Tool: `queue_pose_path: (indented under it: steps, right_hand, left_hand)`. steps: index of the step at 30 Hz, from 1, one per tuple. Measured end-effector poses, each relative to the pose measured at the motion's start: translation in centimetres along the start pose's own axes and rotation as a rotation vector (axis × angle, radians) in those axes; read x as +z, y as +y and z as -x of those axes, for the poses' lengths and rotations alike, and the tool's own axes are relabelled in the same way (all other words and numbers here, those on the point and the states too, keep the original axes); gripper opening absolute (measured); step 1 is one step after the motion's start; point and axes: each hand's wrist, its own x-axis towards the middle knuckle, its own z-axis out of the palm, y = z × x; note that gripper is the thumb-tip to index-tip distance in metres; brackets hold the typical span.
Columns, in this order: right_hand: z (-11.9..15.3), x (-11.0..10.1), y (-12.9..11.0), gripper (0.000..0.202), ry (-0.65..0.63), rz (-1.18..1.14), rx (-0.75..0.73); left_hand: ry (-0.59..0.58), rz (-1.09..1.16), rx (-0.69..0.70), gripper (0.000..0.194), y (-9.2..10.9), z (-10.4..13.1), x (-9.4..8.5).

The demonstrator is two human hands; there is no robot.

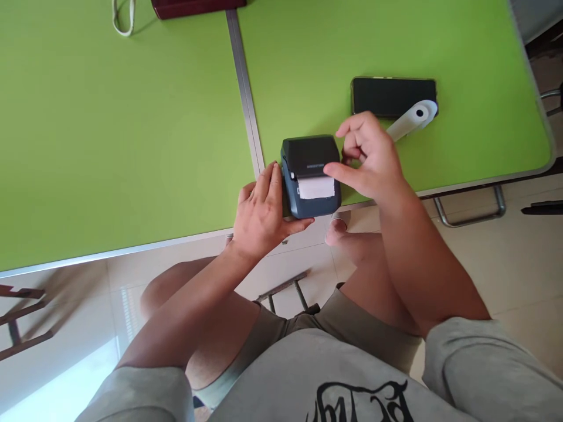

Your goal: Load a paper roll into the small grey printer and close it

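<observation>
Printer [317, 207] lay between your hands, cover down and paper out

In the head view, the printer sat on the green table [132, 146] at its near edge, just right of the metal strip [246, 88]. Its black cover [310, 151] looked closed, and a short paper strip [316, 187] came out toward you at 6 o'clock. So far, then, the cover seemed lowered and paper was showing at the front; whether the cover was fully latched, you could not tell from here. A white paper roll [402, 126] lay outside the printer at 2 o'clock, partly over the dark phone [382, 97].

Your left hand [257, 220] grasped the printer lightly, fingers along its 9 o'clock side and thumb by the near edge, at 6 o'clock. Your right hand [373, 155] was loosely spread and clutched nothing; its thumb met the cover at 3 o'clock, while the index fingertip was just beside the corner at 2 o'clock. That put the printer inside your left grip, but only at the thumb tip of your right.
</observation>
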Motion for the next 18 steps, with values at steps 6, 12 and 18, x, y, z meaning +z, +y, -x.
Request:
queue_pose_path:
  steps: [6,12,18]
  right_hand:
    - [-1.7,-0.2,-3.8,0.042,0.181,0.071,0.013]
    - [-2.6,-1.8,-4.9,0.046,0.074,0.055,-0.032]
    - [-2.9,-0.8,-5.2,0.020,-0.092,0.440,-0.075]
  left_hand:
    - [0.014,-0.047,0.020,0.115,0.3,0.2,0.0]
    - [0.011,-0.063,0.037,0.111,0.4,0.2,-0.2]
    - [0.027,-0.091,0.064,0.110,0.4,0.2,-0.2]
